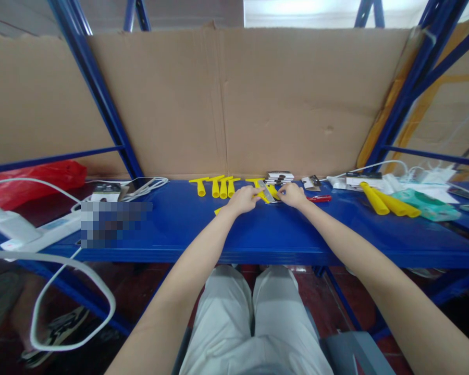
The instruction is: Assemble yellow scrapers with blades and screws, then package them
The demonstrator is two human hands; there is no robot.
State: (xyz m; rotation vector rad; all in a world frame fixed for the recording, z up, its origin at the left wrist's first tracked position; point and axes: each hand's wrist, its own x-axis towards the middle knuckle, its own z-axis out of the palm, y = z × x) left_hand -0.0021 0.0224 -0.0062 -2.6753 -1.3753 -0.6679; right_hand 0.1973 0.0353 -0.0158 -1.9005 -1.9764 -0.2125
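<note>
We see two forearms (195, 260) reach forward and converge over the blue desk (180, 224), backs of the hands upward. Our left hand (242, 200) closes a narrow grip on a metal-and-yellow tool (266, 192), which lies between the hands. Our right hand (292, 196) curls just beside it; whether its grip holds anything, we cannot tell.

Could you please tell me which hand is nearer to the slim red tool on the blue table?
Right. The right hand is just left of the red tool; the left hand is farther off on that same side.
</note>
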